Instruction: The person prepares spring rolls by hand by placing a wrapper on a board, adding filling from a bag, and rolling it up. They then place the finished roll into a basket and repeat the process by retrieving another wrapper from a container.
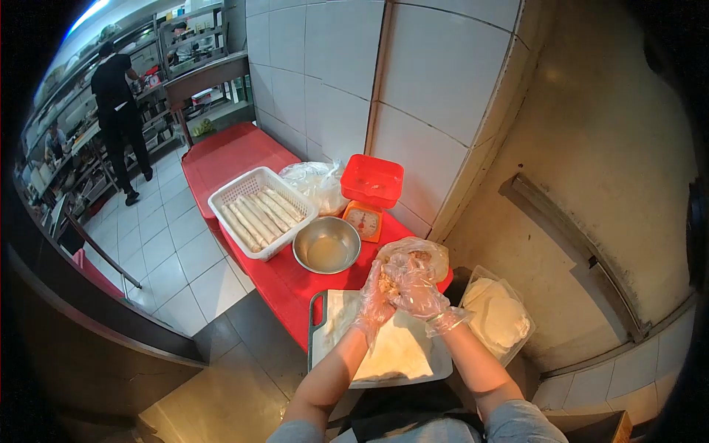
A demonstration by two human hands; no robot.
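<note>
Both my hands wear clear plastic gloves and meet above the far edge of a cutting board (pixel 318 347). My left hand (pixel 378 299) is curled around a clump of light brown filling (pixel 388 285). Against the same clump rests my right hand (pixel 419 294), its fingers bent over it. Just beyond them lies a clear plastic bag (pixel 434 255) with more filling inside. Pale thin wrapper sheets (pixel 391 351) cover the board below my hands. A metal bowl (pixel 326 246) with cloudy liquid stands to the left of the bag.
A white basket (pixel 244 190) holds several pale rolls. Behind the bowl are an orange scale (pixel 363 221) with a red tray (pixel 372 181) and a plastic bag (pixel 314 184). A container of wrappers (pixel 496 314) sits at right. A person (pixel 116 111) stands at far left near shelves.
</note>
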